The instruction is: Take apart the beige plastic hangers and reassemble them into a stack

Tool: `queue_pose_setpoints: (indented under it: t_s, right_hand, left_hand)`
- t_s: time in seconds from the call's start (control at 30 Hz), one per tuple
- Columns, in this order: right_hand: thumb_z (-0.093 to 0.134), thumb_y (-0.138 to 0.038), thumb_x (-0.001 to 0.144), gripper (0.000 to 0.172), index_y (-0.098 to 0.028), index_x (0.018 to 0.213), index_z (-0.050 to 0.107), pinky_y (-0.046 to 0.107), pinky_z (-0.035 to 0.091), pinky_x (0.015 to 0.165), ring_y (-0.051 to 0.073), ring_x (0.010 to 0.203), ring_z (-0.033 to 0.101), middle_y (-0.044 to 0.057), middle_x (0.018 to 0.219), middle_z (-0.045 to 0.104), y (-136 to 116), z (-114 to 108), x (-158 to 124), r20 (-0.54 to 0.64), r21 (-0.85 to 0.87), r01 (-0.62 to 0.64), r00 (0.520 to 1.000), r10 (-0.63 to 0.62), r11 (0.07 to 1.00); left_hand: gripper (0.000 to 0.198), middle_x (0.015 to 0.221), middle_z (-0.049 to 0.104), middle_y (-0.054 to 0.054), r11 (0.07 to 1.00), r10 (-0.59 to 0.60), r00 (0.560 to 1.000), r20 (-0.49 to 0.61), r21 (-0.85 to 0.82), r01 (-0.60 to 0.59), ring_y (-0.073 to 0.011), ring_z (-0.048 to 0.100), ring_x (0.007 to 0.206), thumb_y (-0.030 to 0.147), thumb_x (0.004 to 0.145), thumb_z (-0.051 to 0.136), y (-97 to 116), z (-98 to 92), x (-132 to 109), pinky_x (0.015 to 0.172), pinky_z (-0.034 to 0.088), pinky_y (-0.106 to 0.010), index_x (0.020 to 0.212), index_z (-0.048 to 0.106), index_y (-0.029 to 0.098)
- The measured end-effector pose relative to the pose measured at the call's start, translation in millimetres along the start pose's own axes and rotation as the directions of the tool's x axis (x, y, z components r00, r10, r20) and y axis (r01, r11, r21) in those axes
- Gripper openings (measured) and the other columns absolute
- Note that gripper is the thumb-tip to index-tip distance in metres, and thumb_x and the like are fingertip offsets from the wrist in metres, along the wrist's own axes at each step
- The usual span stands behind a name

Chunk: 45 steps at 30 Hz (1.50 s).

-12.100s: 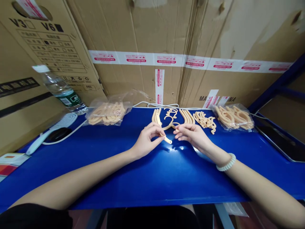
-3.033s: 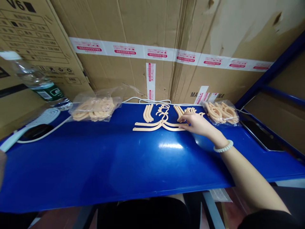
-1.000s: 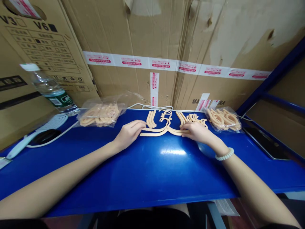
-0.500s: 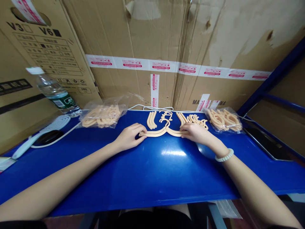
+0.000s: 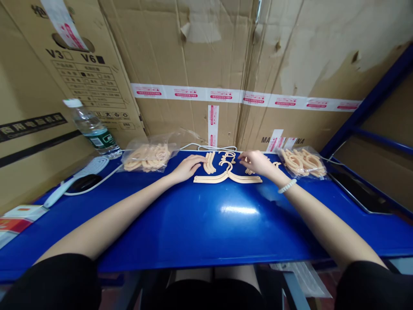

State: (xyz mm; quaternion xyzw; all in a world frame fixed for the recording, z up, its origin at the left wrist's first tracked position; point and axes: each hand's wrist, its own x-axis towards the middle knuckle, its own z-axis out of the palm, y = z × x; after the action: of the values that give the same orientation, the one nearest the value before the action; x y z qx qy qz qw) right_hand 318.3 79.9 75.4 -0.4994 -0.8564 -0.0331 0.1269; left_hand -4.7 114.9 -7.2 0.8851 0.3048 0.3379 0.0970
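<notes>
Curved beige plastic bars (image 5: 210, 164), perhaps for reach, near far edge of blue desk (image 5: 180, 228)
Left hand (image 5: 189, 168), right hand (image 5: 256, 162): cannot tell grips.

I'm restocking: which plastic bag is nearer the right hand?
The bag on the right side, beside the dark flat device; the other bag lies beyond the left hand, near the bottle.

The table (image 5: 180, 245) was deep blue, the hanger pieces (image 5: 206, 180) pale peach. White tape (image 5: 201, 94), printed in pinkish red, striped the brown cardboard (image 5: 167, 56). The clear bottle (image 5: 87, 123) bore a green label (image 5: 105, 139) and white cap (image 5: 72, 103); the hairbrush (image 5: 71, 181) was pale blue, the phone (image 5: 359, 192) black, the left sleeve (image 5: 61, 282) black, the bracelet (image 5: 287, 186) milky white-green.
</notes>
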Motion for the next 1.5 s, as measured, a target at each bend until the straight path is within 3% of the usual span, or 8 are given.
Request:
queue_pose_setpoints:
  t_s: [0.27, 0.6, 0.87, 1.07, 1.17, 1.27, 1.33, 1.5]
  right_hand:
    - [0.062, -0.011, 0.09, 0.023, -0.016, 0.105, 0.079, 0.028, 0.05, 0.078, 0.025, 0.095, 0.072, 0.011, 0.103, 0.078, 0, 9, 66, 0.103, -0.113, -0.045, 0.993, 0.057, 0.993]
    - [0.069, -0.024, 0.094, 0.012, -0.014, 0.1, 0.075, 0.038, 0.055, 0.086, 0.022, 0.095, 0.071, 0.009, 0.101, 0.076, -3, 39, 82, 0.158, -0.149, -0.097, 0.98, 0.12, 0.984]
    - [0.065, -0.016, 0.088, 0.012, -0.015, 0.086, 0.077, 0.03, 0.048, 0.079, 0.026, 0.091, 0.07, 0.013, 0.091, 0.076, -1, 26, 74, -0.085, 0.091, -0.116, 0.989, 0.124, 0.989]
    - [0.054, -0.037, 0.096, 0.031, -0.011, 0.094, 0.071, 0.028, 0.045, 0.058, 0.019, 0.065, 0.063, 0.008, 0.073, 0.069, -13, 11, 26, -0.298, 0.433, -0.148, 0.908, 0.295, 0.889]
    - [0.057, -0.047, 0.092, 0.037, -0.013, 0.097, 0.07, 0.025, 0.041, 0.048, 0.015, 0.052, 0.055, 0.002, 0.063, 0.064, -29, 10, -7, -0.246, 0.664, -0.122, 0.896, 0.37, 0.738]
    - [0.08, -0.046, 0.074, 0.035, -0.016, 0.091, 0.072, 0.023, 0.038, 0.044, 0.01, 0.048, 0.049, -0.002, 0.057, 0.059, -50, 9, -32, -0.012, 0.969, -0.097, 0.902, 0.431, 0.229]
    - [0.087, -0.04, 0.067, 0.034, -0.016, 0.088, 0.074, 0.021, 0.041, 0.046, 0.01, 0.05, 0.051, -0.002, 0.058, 0.061, -63, 9, -43, 0.112, 0.993, -0.122, 0.899, 0.424, -0.002]
    - [0.081, -0.03, 0.068, 0.025, -0.016, 0.089, 0.076, 0.024, 0.052, 0.057, 0.015, 0.067, 0.066, 0.007, 0.079, 0.074, -81, 6, -53, 0.25, 0.961, -0.182, 0.893, 0.375, -0.209]
  left_hand:
    - [0.03, 0.122, 0.073, -0.008, 0.998, 0.04, 0.999, 0.03, -0.044, -0.039, -0.022, 0.064, 0.118, 0.015, 0.099, 0.047, -12, 5.3, -1, 0.106, 0.05, -0.046, 0.116, 0.069, 0.023]
    - [0.019, 0.121, 0.071, -0.01, 0.998, 0.037, 0.999, 0.039, -0.055, -0.034, -0.0242, 0.062, 0.119, 0.015, 0.096, 0.055, -15, 7.4, -2, 0.107, 0.046, -0.048, 0.109, 0.068, 0.019]
    - [0.014, 0.12, 0.068, -0.01, 0.999, 0.022, 0.997, 0.08, -0.039, -0.019, -0.0243, 0.061, 0.119, 0.017, 0.097, 0.054, -14, 5.7, 0, 0.107, 0.045, -0.048, 0.103, 0.067, 0.019]
    - [0.017, 0.127, 0.063, -0.009, 1.0, 0.022, 0.991, 0.134, -0.002, -0.022, -0.0258, 0.058, 0.122, 0.019, 0.098, 0.054, -9, -0.1, 1, 0.106, 0.045, -0.047, 0.101, 0.071, 0.022]
    - [0.017, 0.122, 0.066, -0.008, 1.0, 0.026, 0.991, 0.132, 0.001, -0.026, -0.0252, 0.059, 0.117, 0.018, 0.096, 0.055, -5, -2.2, 1, 0.104, 0.047, -0.046, 0.097, 0.071, 0.022]
    - [0.02, 0.121, 0.065, -0.008, 1.0, 0.024, 0.996, 0.083, -0.017, -0.023, -0.0227, 0.061, 0.113, 0.017, 0.098, 0.05, 6, -5.0, 2, 0.1, 0.05, -0.041, 0.101, 0.069, 0.021]
    - [0.021, 0.118, 0.066, -0.008, 0.997, 0.034, 0.999, -0.013, -0.076, -0.035, -0.0212, 0.063, 0.111, 0.018, 0.1, 0.047, 19, -7.7, 2, 0.098, 0.051, -0.039, 0.105, 0.068, 0.021]
    - [0.018, 0.11, 0.07, -0.011, 0.927, -0.002, 0.99, -0.138, -0.371, -0.05, -0.0217, 0.066, 0.109, 0.025, 0.099, 0.055, 67, -8.6, 1, 0.096, 0.053, -0.037, 0.094, 0.071, 0.018]
